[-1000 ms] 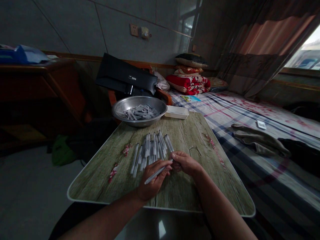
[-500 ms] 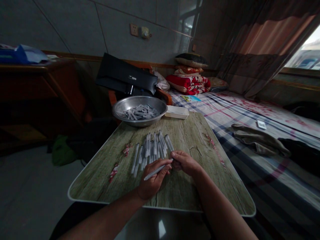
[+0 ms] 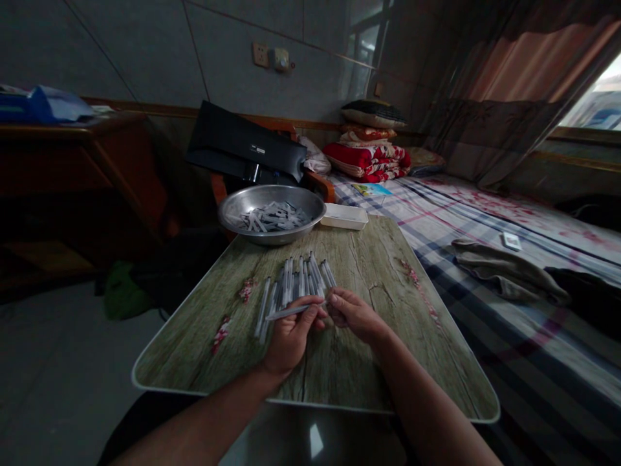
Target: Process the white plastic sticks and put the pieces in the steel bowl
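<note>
My left hand is closed on a clear, slim pen, pinching it between thumb and fingers. The pen lies almost level, its free end pointing left. My right hand is closed in a pinch at the pen's right end, and its fingertips hide that end. Just beyond both hands, several similar clear pens with dark ends lie side by side in a loose bunch on the wood-patterned table. The hands hide the near part of the bunch.
At the table's far end stand a metal bowl full of small clear and dark pieces and a white tray. Behind them a black monitor leans on a chair. A bed borders the right side; a wooden desk stands left.
My left hand has turned and risen slightly, so the pen lies flatter and nearer the bunch. My right hand stays by the pen's end, shifted slightly. The view has moved a little.
</note>
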